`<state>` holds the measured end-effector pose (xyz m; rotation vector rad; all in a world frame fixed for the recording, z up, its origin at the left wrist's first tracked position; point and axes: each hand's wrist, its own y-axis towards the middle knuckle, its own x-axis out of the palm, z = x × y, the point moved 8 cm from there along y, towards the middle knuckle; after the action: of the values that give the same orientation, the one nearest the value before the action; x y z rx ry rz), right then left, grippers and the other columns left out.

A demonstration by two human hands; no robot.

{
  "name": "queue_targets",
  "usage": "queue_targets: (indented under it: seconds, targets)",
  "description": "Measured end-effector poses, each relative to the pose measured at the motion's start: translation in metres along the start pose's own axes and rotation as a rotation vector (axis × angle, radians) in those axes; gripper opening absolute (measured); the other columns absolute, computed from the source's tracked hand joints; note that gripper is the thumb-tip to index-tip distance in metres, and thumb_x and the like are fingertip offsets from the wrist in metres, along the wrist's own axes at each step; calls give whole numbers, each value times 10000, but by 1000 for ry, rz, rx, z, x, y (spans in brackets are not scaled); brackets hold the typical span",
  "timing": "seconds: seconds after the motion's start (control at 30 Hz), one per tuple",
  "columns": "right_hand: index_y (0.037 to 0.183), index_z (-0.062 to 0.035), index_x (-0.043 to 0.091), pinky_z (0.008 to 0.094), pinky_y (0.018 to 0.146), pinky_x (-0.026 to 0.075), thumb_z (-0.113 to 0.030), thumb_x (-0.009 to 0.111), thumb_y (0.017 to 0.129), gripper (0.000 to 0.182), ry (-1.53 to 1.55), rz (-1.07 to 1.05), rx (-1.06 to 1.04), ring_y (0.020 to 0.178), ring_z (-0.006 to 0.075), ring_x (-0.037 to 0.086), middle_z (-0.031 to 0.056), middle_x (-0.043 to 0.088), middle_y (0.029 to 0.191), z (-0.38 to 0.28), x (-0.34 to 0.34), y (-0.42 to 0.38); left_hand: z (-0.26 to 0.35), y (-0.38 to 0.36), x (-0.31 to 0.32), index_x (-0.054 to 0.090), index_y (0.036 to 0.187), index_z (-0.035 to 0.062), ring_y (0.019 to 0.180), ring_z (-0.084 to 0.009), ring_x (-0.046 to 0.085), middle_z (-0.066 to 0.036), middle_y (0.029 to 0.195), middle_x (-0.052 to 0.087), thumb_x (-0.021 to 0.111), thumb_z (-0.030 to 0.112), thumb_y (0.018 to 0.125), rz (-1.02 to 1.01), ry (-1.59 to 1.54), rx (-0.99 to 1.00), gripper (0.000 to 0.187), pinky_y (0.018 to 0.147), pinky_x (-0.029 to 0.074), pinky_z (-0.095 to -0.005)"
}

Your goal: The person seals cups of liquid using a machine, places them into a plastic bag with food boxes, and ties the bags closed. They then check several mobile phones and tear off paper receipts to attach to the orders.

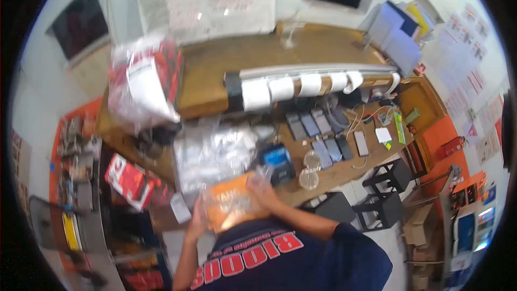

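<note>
An orange packet [230, 200] with pale lettering is held in front of my chest, over the near edge of the desk. My left hand [198, 220] grips its left side. On the upper right, my right hand [262, 192] has its fingers closed on the packet, where some clear plastic [264, 173] also shows. Blur hides the exact finger positions. Just beyond lies a heap of clear plastic bags [212, 153]. A dark device with a blue screen [276, 157] stands close to my right hand.
Several phones [321, 153] lie on the right of the desk [344, 168], near two round clear containers [309, 179]. A red and white box [129, 180] and a white card [180, 208] are at left. A large wrapped bundle [144, 83] sits on the raised counter [204, 70]. Black stools [385, 210] stand right.
</note>
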<state>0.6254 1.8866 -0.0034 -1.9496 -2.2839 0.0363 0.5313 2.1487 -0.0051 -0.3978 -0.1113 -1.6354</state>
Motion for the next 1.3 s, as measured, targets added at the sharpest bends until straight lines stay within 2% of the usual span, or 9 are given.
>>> queue_targets:
  seconds: [0.07, 0.23, 0.43, 0.63, 0.7, 0.8, 1.0, 1.07, 1.3]
  targets:
    - [1378, -27, 449, 319, 1040, 414, -190, 795, 848, 654, 74, -195, -240, 1206, 193, 474, 67, 527, 1243, -43, -5, -6, 56, -1, 50, 580, 1306, 17, 1193, -358, 520, -183, 1321, 539, 830, 201, 706, -157, 1168, 310, 675, 1088, 390, -469]
    - [1494, -50, 382, 529, 1228, 106, -559, 872, 653, 1098, -827, -473, -490, 1492, 332, 277, 177, 367, 1567, -22, 3, -22, 25, 24, 54, 655, 900, 18, 1005, -378, 563, -146, 944, 627, 744, 204, 711, -42, 1226, 532, 280, 919, 443, -481]
    - [1280, -107, 625, 610, 1176, 250, -371, 787, 778, 589, -1269, -540, -752, 1394, 362, 438, 121, 540, 1447, 8, 67, -10, -3, 32, 39, 687, 1027, 8, 835, -251, 669, -121, 944, 703, 703, 86, 822, 190, 780, 189, 220, 780, 520, -377]
    - [943, -31, 582, 463, 776, 472, -87, 714, 854, 169, -513, -305, -237, 809, 356, 555, 145, 542, 875, 0, 57, -3, 9, 34, 38, 663, 1105, -16, 1112, -199, 612, -118, 1080, 694, 790, 135, 842, 322, 365, 164, 328, 970, 477, -377]
    - [980, -18, 558, 445, 781, 472, -83, 706, 872, 194, -424, -276, -229, 822, 323, 559, 130, 539, 889, -2, 54, -1, 32, 30, 37, 669, 1095, -8, 1165, -230, 596, -136, 1122, 685, 796, 155, 832, 341, 327, 288, 334, 1007, 460, -384]
    - [1206, 24, 485, 379, 870, 471, -89, 708, 892, 402, -317, -262, -105, 966, 247, 567, 110, 554, 973, 23, 44, 1, 67, 26, 63, 673, 1087, 2, 1246, -293, 546, -167, 1157, 668, 796, 182, 812, 186, 1368, 567, 351, 1071, 421, -400]
    - [1416, -22, 467, 378, 1076, 401, -190, 823, 788, 742, -404, -296, -232, 1228, 285, 540, 133, 653, 1088, -18, 42, 7, -5, 41, 44, 656, 1107, 4, 1110, -343, 617, -202, 1168, 649, 761, 139, 822, -63, 1057, 288, 332, 990, 487, -399]
    - [1228, -102, 661, 441, 1118, 364, -261, 855, 714, 571, -884, -570, -571, 1214, 288, 569, 80, 693, 1026, -40, 74, -5, -7, 43, 38, 587, 1204, -1, 1063, -307, 643, -187, 1140, 653, 746, 89, 833, 203, 677, 181, 414, 952, 502, -394]
    - [958, -111, 667, 420, 1055, 421, -121, 721, 809, 159, -606, -557, -686, 882, 202, 642, 35, 661, 901, -7, 87, -2, 0, 50, 31, 440, 1386, 0, 1244, -220, 548, -120, 1346, 558, 758, 43, 824, 129, 166, 89, 648, 1021, 476, -366]
